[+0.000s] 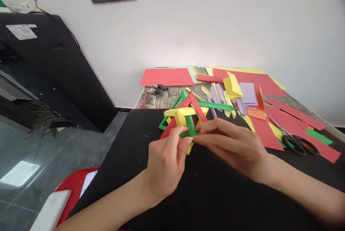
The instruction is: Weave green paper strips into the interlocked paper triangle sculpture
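A folded paper model (180,115) of interlocking red, yellow and green strips is held up over the black mat (215,195). My left hand (167,162) pinches its green strip near the bottom, thumb and index finger closed on it. From the right, my right hand (237,148) grips the same green part, its fingertips meeting the left thumb. The fingers hide the lower part of the model. One long green strip (215,105) sticks out to the right, towards yellow and purple paper scraps (215,94).
Black-handled scissors (298,144) lie at the right among red, green and yellow strips. Red sheets (165,77) are along the wall, with a dark metal bunch (158,90) nearby. At lower left, a white box-like object (52,209) and a phone (87,182) rest on a red stool (72,184).
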{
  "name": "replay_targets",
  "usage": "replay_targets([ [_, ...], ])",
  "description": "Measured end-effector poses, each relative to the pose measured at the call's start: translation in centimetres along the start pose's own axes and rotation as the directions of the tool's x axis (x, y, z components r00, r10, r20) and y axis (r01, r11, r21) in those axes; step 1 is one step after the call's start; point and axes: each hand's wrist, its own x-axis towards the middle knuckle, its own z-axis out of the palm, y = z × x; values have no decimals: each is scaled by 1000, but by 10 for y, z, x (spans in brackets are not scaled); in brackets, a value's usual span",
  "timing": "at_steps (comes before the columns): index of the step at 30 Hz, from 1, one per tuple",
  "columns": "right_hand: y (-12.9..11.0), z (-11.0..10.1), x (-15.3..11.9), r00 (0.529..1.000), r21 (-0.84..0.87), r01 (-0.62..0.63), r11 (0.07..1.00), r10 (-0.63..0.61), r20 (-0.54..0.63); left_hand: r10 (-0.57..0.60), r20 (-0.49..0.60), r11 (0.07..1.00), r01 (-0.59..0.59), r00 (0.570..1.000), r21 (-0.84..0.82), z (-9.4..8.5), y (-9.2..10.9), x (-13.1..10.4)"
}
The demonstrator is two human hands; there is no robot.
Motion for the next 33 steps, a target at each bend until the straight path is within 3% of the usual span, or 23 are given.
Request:
replay_targets([
  [8, 3, -2, 1, 1000, 28, -8, 1000, 7, 13, 68, -6, 995, -69, 998, -75, 1, -7, 2],
  [19, 5, -2, 2, 999, -7, 25, 1000, -26, -23, -42, 97, 988, 56, 994, -147, -7, -19, 12],
  [33, 10, 7, 1, 989, 2, 37, 999, -36, -145, -47, 101, 988, 61, 994, -141, -6, -21, 17],
])
